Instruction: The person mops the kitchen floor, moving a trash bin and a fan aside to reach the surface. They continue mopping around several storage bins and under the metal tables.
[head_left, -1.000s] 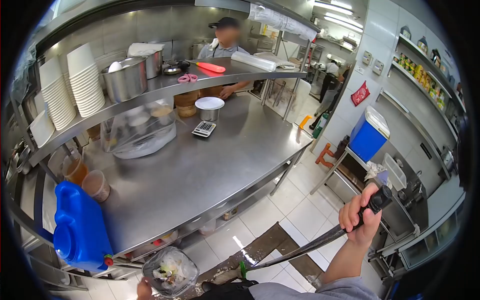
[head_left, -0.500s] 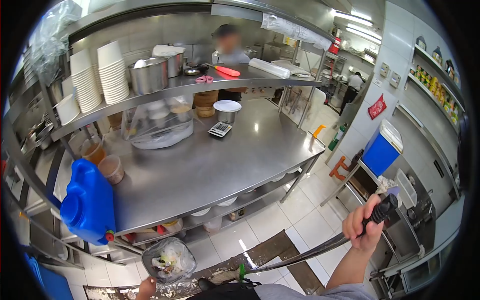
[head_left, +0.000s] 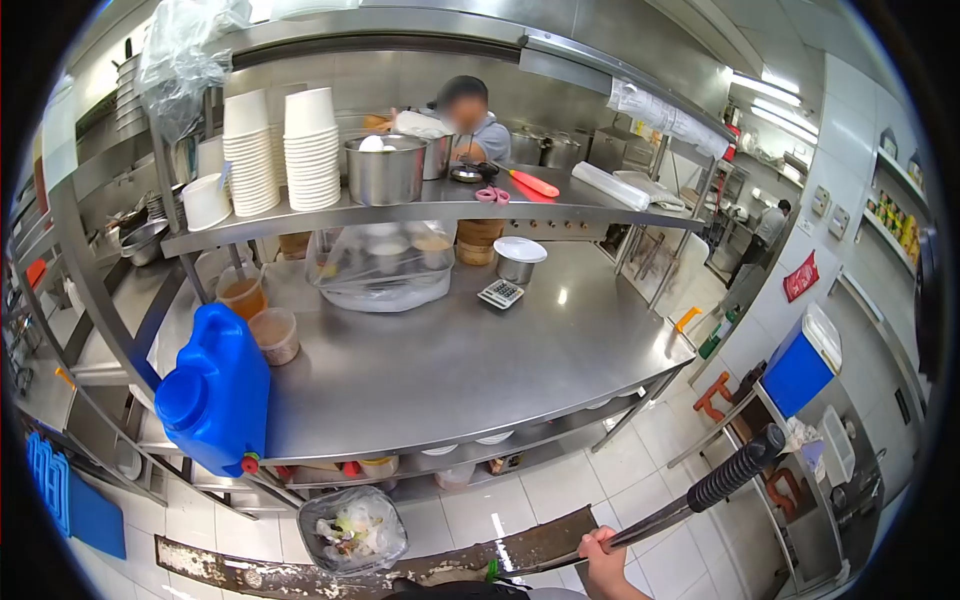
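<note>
My right hand (head_left: 604,562) is closed round a long dark pole (head_left: 655,520) at the lower right. Beyond the hand, the pole's upper end has a thick black ribbed grip (head_left: 738,468), which points up and to the right over the tiled floor. The pole's other end runs left past my body, near a small green piece (head_left: 492,569); what it ends in is hidden. My left hand is out of view. Nearest my body on the left stands a bin (head_left: 398,545) lined with clear plastic, with food scraps inside.
A steel table (head_left: 430,375) spans the middle, with a blue jerrycan (head_left: 218,400) at its left and a calculator (head_left: 500,293) on top. A dirty floor strip (head_left: 450,560) lies before me. A blue cooler (head_left: 803,360) stands right. A person (head_left: 482,125) is behind the shelf.
My right hand has moved from the ribbed grip down and left onto the shaft. My left hand has left the view. The camera view has shifted, so the table appears further right and lower.
</note>
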